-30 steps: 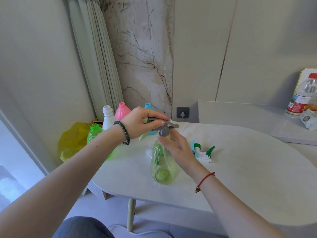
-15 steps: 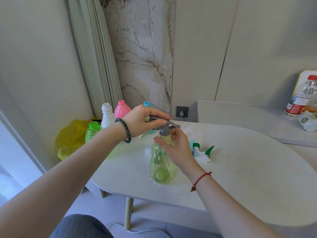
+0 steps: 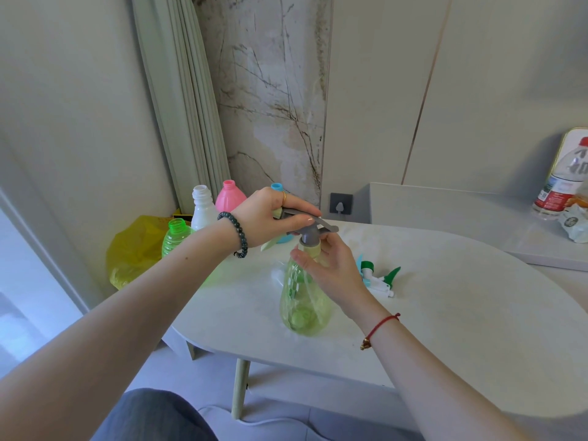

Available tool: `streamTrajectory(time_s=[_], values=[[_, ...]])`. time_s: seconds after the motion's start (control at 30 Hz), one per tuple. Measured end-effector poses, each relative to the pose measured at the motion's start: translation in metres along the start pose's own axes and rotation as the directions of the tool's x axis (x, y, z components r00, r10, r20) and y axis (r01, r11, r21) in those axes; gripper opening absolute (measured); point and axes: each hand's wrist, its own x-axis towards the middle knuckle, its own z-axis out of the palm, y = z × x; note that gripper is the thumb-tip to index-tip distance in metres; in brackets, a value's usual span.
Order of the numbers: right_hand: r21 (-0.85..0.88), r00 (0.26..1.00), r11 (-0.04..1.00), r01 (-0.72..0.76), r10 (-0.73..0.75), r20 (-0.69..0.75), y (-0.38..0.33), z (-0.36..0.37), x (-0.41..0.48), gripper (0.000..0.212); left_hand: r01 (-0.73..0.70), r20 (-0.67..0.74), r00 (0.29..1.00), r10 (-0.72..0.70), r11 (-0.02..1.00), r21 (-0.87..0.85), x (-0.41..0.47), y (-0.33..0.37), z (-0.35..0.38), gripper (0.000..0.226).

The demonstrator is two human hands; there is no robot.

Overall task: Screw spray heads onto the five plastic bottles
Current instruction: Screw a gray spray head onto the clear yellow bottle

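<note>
Standing mid-table (image 3: 445,329), the green bottle (image 3: 304,310) looks thin-walled, light, likely to tip. Left hand (image 3: 270,218) fingers clamp the grey spray head (image 3: 310,229); right hand (image 3: 334,268) fingers pinch the collar at its neck, probably the best hold. Water-bottle label (image 3: 553,198) unreadable.

A single head-worn wide-angle view looks forward and down from the near long edge of the table (image 3: 445,313), close above it, taking in both forearms, the table's far-left corner and the wall (image 3: 381,90) behind it.
</note>
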Motion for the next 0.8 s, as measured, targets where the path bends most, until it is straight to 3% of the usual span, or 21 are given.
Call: streamTrajectory(time_s=[0.1,0.33,0.5,0.6,0.7,0.8], values=[[0.074,0.993,0.997,-0.033,0.025,0.114,-0.002,-0.004,-0.002,0.011,-0.003,-0.005,1.000,0.003,1.000,-0.013,-0.001,-0.001,0.000,0.020],[-0.021,1.000,1.000,-0.014,0.014,0.024,-0.002,-0.001,0.001,0.016,0.009,-0.010,1.000,-0.009,1.000,-0.004,0.000,0.000,0.000,0.020],[-0.023,0.993,0.999,-0.023,0.025,0.119,-0.001,-0.005,0.001,0.018,0.004,-0.013,1.000,-0.004,1.000,0.001,0.000,-0.001,0.001,0.020],[-0.037,0.996,0.999,-0.028,0.031,0.084,-0.002,-0.004,0.002,0.019,-0.001,-0.025,1.000,0.001,1.000,-0.018,0.000,-0.003,0.001,0.025],[-0.063,1.000,0.998,-0.006,0.007,0.022,-0.002,-0.004,0.001,0.018,0.028,-0.103,0.994,-0.048,0.982,-0.189,-0.005,-0.010,0.005,0.043],[-0.093,1.000,0.996,-0.012,0.014,0.012,-0.001,-0.009,0.002,0.016,0.100,-0.192,0.964,-0.183,0.921,-0.375,-0.019,-0.026,0.018,0.069]])
